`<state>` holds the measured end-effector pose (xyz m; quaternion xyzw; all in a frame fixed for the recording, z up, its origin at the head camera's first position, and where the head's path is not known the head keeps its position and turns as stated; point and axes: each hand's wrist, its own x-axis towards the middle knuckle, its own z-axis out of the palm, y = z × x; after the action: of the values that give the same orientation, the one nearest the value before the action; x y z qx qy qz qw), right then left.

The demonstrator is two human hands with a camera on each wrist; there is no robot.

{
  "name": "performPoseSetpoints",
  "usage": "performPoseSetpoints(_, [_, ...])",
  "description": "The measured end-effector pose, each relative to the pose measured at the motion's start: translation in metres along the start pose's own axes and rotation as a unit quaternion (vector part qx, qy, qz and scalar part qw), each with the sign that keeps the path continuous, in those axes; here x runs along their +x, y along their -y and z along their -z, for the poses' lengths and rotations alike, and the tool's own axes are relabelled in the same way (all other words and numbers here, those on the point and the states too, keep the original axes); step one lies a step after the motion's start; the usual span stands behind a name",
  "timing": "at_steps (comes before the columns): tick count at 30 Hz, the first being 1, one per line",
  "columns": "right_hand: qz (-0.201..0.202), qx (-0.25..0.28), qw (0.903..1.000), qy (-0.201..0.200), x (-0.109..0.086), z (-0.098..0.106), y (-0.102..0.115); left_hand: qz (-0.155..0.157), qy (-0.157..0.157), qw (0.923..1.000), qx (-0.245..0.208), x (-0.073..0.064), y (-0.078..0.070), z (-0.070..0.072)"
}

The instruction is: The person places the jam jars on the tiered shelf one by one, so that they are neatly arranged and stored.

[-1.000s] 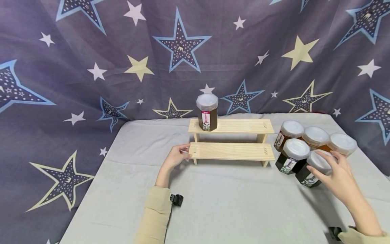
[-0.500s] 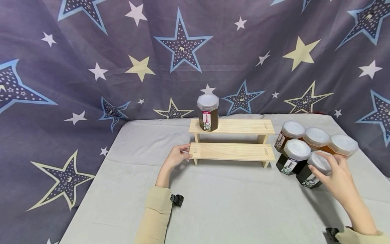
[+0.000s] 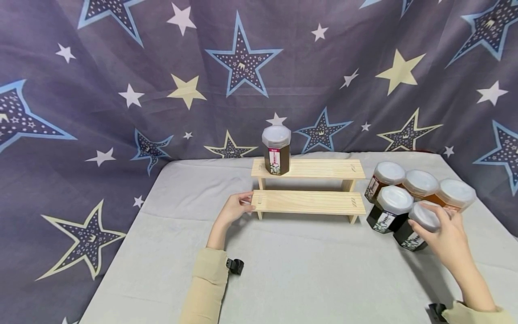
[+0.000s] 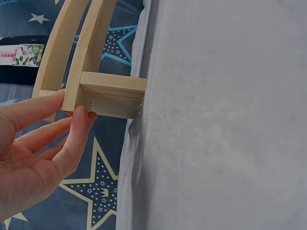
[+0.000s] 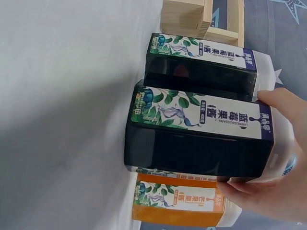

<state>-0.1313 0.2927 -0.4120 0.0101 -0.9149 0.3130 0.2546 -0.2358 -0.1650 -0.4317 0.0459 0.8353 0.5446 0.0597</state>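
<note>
My left hand [image 3: 232, 209] pinches the left end of the lower step of a two-step wooden shelf [image 3: 307, 201], thumb and fingers on opposite faces of the board in the left wrist view. On the upper step's left end stands a dark jam jar [image 3: 277, 155] with a white lid and a pink-topped label. At the right, my right hand [image 3: 450, 231] grips the white lid of a dark blueberry jam jar [image 5: 201, 129], upright at the front of a group. Its palm side hides part of that lid. Close beside it is a similar dark jar [image 3: 390, 209].
Behind the gripped jar, amber and reddish jars with white lids [image 3: 421, 181] stand in a row. A grey cloth [image 3: 303, 270] covers the table. A star-patterned curtain [image 3: 307, 81] hangs behind it and at both sides.
My right wrist has shifted slightly left while the fingers stay on the same lid. The left hand, shelf and jars keep their places.
</note>
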Motion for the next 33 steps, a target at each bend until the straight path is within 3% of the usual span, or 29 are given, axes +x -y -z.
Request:
performPoseSetpoints(12, [-0.024, 0.030, 0.9991, -0.014, -0.002, -0.003, -0.001, 0.010, -0.001, 0.9999, -0.003, 0.000, 0.001, 0.000])
performPoseSetpoints(22, [-0.024, 0.031, 0.9958, -0.082, 0.002, -0.008, -0.003, -0.008, 0.001, 1.0000, -0.001, -0.001, -0.002, 0.000])
performPoseSetpoints(30, [-0.017, 0.036, 0.9955, -0.086, 0.007, -0.006, -0.013, -0.002, -0.001, 1.0000, 0.003, -0.002, -0.003, 0.000])
performPoseSetpoints(33, [-0.012, 0.034, 0.9950, -0.093, 0.011, -0.008, -0.031, 0.003, -0.003, 1.0000, 0.005, -0.002, -0.004, 0.000])
